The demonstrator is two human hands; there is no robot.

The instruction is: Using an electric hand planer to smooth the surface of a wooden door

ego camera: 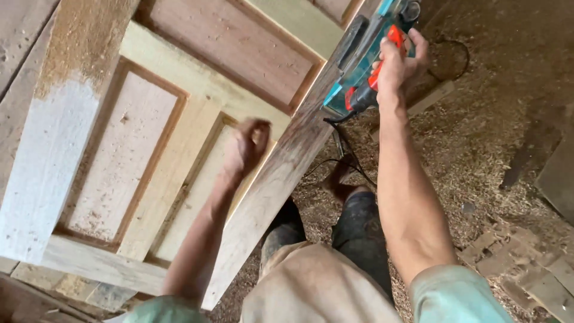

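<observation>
Head view, looking down. Items as found:

Panelled wooden door point(149, 173): lying flat, pale, unfinished, with recessed panels between stiles and rails; sawdust heaped toward its far left corner.

Right stile point(281, 173): long edge board of the door, nearest the person's legs, darker and streaked along its run.

Electric planer point(365, 57): teal body, red handle and trigger area, seated on the far end of the right stile, close to the door's far right corner. Black power cord point(335, 155) trails from its rear, off the door's edge, to the floor.

Right hand point(397, 63): fingers wrapped and clamped around the planer's red handle, arm extended.

Left hand point(248, 143): curled into a loose fist, resting on or just above the door beside the inner edge of the right stile; blurred, so contact cannot be confirmed, and nothing visible in its grasp.

Floor point(490, 137): thick with shavings; offcuts of wood point(526, 263) at the near right.

Handling note, as judgement: the planer's sole should sit flat along the stile, pressure even front to rear, the pass straight with the grain, the cord kept behind the tool, the free hand clear of the cutter path.
</observation>
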